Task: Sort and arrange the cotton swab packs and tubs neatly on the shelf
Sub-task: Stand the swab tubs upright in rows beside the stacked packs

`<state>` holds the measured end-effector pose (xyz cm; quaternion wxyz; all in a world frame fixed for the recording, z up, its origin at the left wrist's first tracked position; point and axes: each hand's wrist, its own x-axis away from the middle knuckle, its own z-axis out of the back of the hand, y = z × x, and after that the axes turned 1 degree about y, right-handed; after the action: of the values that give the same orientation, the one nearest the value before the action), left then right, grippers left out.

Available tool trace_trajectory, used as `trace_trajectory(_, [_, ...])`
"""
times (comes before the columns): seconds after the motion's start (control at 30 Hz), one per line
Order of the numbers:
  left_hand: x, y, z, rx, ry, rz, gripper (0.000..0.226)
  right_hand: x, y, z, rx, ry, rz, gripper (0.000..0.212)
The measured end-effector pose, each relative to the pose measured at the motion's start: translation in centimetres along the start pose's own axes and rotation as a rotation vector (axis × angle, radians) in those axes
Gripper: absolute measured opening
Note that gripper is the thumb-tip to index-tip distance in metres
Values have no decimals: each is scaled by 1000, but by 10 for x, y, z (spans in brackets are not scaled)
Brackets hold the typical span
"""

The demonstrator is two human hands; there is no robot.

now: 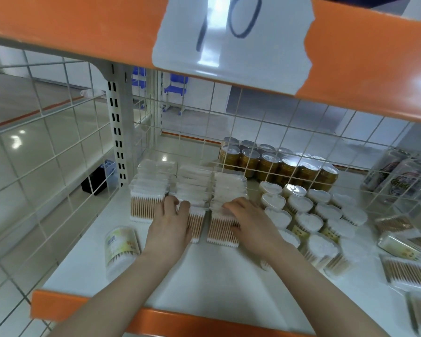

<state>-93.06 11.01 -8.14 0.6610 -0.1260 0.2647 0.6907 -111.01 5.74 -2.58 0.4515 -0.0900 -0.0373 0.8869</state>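
Pressing down on the rows of packs, my left hand (pixel 173 222) lies with fingers curled over the top of the middle row (pixel 192 190), and my right hand (pixel 246 220) rests with loosely bent fingers on the right row (pixel 229 190); neither lifts anything, both just steady the front packs. A third row (pixel 148 188) stands just to the left, touching the middle one, all three running back toward the wire grid (pixel 58 142).

These clear plastic packs look light and stiff but slick, so I judge they would slide or tip easily; taking one by its two narrow sides, near the top, should hold it best. Squeezing the broad faces might crack the thin plastic.

One round tub (pixel 122 251) lies on its side near my left forearm, apart from the rows. To the right, heart-shaped tubs (pixel 301 215) stand clustered, and further right loose flat packs (pixel 404 268) lie scattered on the white shelf (pixel 204 283). Gold-labelled cans (pixel 277 164) sit behind the grid, beyond the tubs.
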Motion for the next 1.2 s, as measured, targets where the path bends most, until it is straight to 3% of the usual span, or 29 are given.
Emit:
trace_trajectory(0.53, [7,1,15,-93,5,-4,70,4,-4,9,-45,58,11,50])
trace_trajectory(0.67, [12,0,28,-66,12,5,61,7,-9,12,-52,101,14,44])
trace_trajectory(0.93, [28,-21,58,-10,0,152,18,14,-34,8,-96,148,77,36])
trace_trajectory(1.1, [41,-40,77,-38,-2,213,15,13,-53,-2,-158,143,129,33])
trace_trajectory(1.2, [50,-49,86,-42,-21,312,27,11,-65,-10,-174,109,153,36])
